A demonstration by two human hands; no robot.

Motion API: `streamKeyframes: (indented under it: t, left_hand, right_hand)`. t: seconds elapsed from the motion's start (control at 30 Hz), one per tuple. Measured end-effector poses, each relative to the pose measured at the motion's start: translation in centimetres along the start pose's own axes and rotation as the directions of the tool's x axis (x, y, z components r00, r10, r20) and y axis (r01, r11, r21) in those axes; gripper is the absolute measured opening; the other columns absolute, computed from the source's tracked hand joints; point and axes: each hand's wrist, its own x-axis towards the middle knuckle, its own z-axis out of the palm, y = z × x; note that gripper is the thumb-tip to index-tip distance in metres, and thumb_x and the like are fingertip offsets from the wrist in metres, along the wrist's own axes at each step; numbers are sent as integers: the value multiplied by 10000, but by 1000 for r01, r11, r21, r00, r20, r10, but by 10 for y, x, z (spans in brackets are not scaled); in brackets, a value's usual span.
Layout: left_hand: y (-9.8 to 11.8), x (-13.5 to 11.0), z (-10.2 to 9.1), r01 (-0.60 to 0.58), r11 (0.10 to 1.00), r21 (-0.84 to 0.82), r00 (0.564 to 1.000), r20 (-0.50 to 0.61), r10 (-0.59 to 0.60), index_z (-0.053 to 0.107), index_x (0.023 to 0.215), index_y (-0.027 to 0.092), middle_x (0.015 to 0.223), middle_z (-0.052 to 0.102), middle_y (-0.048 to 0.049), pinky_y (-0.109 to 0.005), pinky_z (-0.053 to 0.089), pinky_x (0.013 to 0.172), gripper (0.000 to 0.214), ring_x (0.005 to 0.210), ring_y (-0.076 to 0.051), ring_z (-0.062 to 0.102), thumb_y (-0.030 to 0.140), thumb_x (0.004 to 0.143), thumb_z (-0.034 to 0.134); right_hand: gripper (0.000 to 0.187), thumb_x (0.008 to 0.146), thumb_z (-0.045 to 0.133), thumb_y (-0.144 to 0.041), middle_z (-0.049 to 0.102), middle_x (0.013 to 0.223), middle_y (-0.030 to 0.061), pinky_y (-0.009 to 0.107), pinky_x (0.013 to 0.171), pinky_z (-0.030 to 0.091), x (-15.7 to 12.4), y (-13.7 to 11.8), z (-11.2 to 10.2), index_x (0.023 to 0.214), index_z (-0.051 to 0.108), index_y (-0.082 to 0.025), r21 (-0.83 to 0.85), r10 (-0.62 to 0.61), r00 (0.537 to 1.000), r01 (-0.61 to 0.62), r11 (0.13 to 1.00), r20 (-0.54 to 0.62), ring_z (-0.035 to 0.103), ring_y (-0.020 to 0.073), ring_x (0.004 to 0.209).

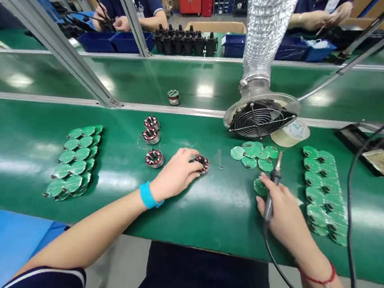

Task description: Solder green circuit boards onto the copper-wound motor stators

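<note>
Stator (202, 163): pinched in our left hand (176, 172), on the desk (202, 215). We judge it light, rigid, windings fragile; grip the rim. Our right hand (285, 216) clasps an iron (275, 172).

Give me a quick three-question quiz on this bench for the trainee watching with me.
1. True or false: the right hand holds a soldering iron.
2. Pick one: the left hand has its fingers on A) a round green board, B) a wound stator, C) a blue bin.
3. Count: how many other stators stand on the near belt to the left of the left hand?

Key: 1 true. 2 B. 3 three.
</note>
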Motion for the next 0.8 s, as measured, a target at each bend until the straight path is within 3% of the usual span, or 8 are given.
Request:
streamKeyframes:
  t: [0.1, 0.17, 0.27, 0.33, 0.43, 0.53, 0.6, 0.8]
  left_hand:
    - [11, 12, 13, -203, 972, -120, 974, 80, 213, 760, 1177, 222, 1483, 627, -125, -444, 555, 1094, 280, 1298, -292, 616, 143, 1059, 518]
    - [15, 19, 21, -241, 947, -211, 961, 86, 263, 711, 1240, 222, 1523, 615, -115, -397, 558, 1090, 327, 1319, -261, 630, 107, 1060, 464]
    - [22, 23, 26, -159, 938, -308, 986, -4, 166, 613, 1291, 171, 1479, 612, -159, -372, 574, 1041, 341, 1289, -244, 637, 66, 1001, 470]
    - [30, 18, 26, -99, 944, -315, 994, -73, 80, 602, 1202, 155, 1307, 652, -154, -377, 575, 983, 283, 1175, -245, 642, 62, 950, 513]
    - [43, 5, 26, -60, 976, -211, 995, -89, 42, 617, 970, 177, 1025, 644, -91, -380, 537, 875, 39, 977, -241, 601, 208, 993, 615]
    - [56, -5, 32, -64, 998, 13, 997, -37, 65, 648, 889, 176, 951, 634, -85, -390, 474, 792, 375, 914, -258, 568, 530, 992, 718]
    - [61, -7, 37, -82, 988, 131, 996, -24, 85, 675, 892, 169, 925, 631, -88, -387, 436, 753, 468, 909, -268, 566, 629, 958, 729]
    - [67, -2, 46, -114, 963, 244, 993, 5, 116, 678, 920, 181, 882, 636, -73, -402, 366, 705, 210, 879, -258, 562, 294, 1075, 592]
  right_hand:
    - [438, 1051, 458, -235, 729, 1236, 159, 469, 871, 624, -4, 10, -4, 1479, 549, -221, 90, -33, 999, 29, 995, 36, 702, 312, 1074]
    - [415, 1056, 510, -304, 734, 1142, 141, 470, 851, 629, -4, 15, -5, 1459, 568, -222, 140, -12, 1000, 9, 990, 19, 709, 304, 1005]
    - [415, 1024, 613, -456, 742, 1147, 139, 522, 899, 628, -4, 14, -5, 1368, 598, -225, 197, 70, 997, -66, 978, -14, 722, 326, 1026]
    - [453, 988, 672, -518, 744, 1203, 136, 551, 952, 622, -3, 6, -5, 1336, 585, -241, 260, 147, 988, -129, 957, -48, 733, 333, 1077]
    - [547, 942, 760, -515, 744, 1225, 115, 534, 963, 634, 5, -17, -10, 1377, 540, -268, 399, 204, 970, -135, 907, -135, 749, 309, 1088]
    - [532, 948, 776, -424, 749, 1241, 97, 507, 943, 649, 22, -43, -16, 1410, 546, -296, 426, 93, 977, -2, 904, -191, 760, 294, 1078]
    - [504, 976, 739, -369, 747, 1271, 92, 495, 944, 652, 35, -56, -18, 1438, 549, -307, 398, -15, 984, 85, 913, -176, 758, 298, 1109]
    - [497, 1006, 659, -302, 729, 1286, 91, 472, 930, 641, 55, -65, -15, 1486, 532, -320, 393, -134, 986, 161, 905, -96, 727, 298, 1118]
